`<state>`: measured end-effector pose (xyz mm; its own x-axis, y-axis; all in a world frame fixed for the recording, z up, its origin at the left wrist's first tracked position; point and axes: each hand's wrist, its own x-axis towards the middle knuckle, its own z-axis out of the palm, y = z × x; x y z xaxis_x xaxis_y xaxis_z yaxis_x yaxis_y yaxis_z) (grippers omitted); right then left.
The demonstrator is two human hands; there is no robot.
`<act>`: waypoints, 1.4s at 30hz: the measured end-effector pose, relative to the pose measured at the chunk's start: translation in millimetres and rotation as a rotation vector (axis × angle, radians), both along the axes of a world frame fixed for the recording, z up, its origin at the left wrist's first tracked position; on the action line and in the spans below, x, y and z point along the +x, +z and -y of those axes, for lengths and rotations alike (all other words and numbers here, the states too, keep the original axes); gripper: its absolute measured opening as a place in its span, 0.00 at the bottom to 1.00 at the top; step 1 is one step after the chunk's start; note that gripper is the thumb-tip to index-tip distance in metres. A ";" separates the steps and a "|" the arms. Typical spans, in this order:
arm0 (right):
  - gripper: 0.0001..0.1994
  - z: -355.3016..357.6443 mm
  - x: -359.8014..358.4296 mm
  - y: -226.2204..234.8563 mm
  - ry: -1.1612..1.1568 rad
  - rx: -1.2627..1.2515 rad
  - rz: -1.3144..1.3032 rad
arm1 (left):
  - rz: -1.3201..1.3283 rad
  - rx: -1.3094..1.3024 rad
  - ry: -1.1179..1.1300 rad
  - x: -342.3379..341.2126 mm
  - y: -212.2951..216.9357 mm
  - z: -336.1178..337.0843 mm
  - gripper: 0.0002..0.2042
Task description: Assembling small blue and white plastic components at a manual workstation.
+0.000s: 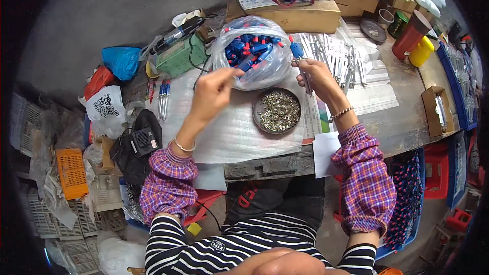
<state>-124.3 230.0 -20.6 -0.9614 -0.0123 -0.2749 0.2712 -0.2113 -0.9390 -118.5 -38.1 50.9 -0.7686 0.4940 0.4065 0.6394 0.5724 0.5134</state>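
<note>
On a cluttered workbench (402,122), left hand (214,94) pinching something unseen, right hand (316,74) gripping a blue-capped metal piece (301,66) above the dish of small parts (277,111) for easy reach.

Purple plaid sleeves (367,183) — blue-red parts (249,51)

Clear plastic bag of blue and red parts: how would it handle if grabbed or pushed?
The clear plastic bag is probably floppy: its film is crinkled and bulges around the parts. Its mouth looks open toward the left hand, so tilting may spill pieces. Packed full, it likely slumps rather than rolls.
</note>
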 end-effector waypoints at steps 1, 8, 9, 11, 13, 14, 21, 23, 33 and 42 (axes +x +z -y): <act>0.12 0.9 1.4 3.7 0.002 -0.001 -0.003 | -0.003 -0.001 0.002 -7.2 0.3 5.0 0.12; 0.13 -2.0 -4.1 10.1 0.034 0.014 -0.029 | 0.060 0.077 0.130 -27.3 -23.2 31.8 0.13; 0.13 3.3 -6.4 17.6 0.047 0.060 -0.021 | 0.047 0.136 0.140 -23.8 -17.6 35.1 0.13; 0.14 -1.1 -4.8 18.3 0.032 0.011 -0.047 | 0.007 0.120 0.150 -20.2 -9.5 25.3 0.11; 0.14 -7.1 0.7 23.7 0.006 0.038 -0.027 | 0.019 0.215 0.129 -14.0 -5.5 18.7 0.11; 0.14 -9.4 3.9 29.1 -0.009 0.056 -0.011 | 0.051 0.251 0.089 -11.6 -4.3 15.1 0.12; 0.15 -11.7 57.9 67.1 0.056 0.240 -0.099 | 0.347 0.300 -0.109 34.3 3.2 -1.0 0.11; 0.14 2.0 89.7 88.8 0.140 0.290 -0.072 | 0.370 0.348 -0.129 50.0 -1.9 -2.1 0.12; 0.11 13.9 249.5 18.0 0.123 -0.141 0.080 | 0.524 0.174 -0.553 111.1 -8.4 -58.6 0.22; 0.10 28.2 279.3 -9.3 0.187 -0.182 0.140 | 0.568 -0.052 -0.751 130.0 -38.2 -66.4 0.19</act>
<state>155.0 201.7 -29.9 -0.8905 -0.2472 -0.3820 0.4459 -0.3065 -0.8410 11.5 28.3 12.7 -0.3181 0.9475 0.0317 0.5119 0.1435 0.8470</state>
